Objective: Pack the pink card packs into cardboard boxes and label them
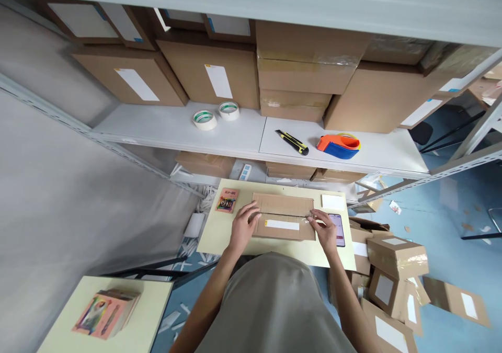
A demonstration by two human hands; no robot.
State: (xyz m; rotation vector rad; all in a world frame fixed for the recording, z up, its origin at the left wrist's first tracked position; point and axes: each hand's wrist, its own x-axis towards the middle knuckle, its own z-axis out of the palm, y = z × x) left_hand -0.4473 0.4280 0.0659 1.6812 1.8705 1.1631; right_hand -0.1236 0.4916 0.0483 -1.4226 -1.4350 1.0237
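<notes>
Flat brown cardboard box (284, 204) mid-frame: flaps look closed, seam mostly unsealed.
We have it on the pale-yellow rectangular surface (218, 234); left grip (243, 227), fingers apart, at its left edge; right grip (324, 231) by the shiny clear scrap (307, 218) at the seam's right end, can't tell if pinched.

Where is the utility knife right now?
In the head view, the utility knife lies slightly right of center on the shelf, just left of the orange-and-blue tape dispenser.
</notes>
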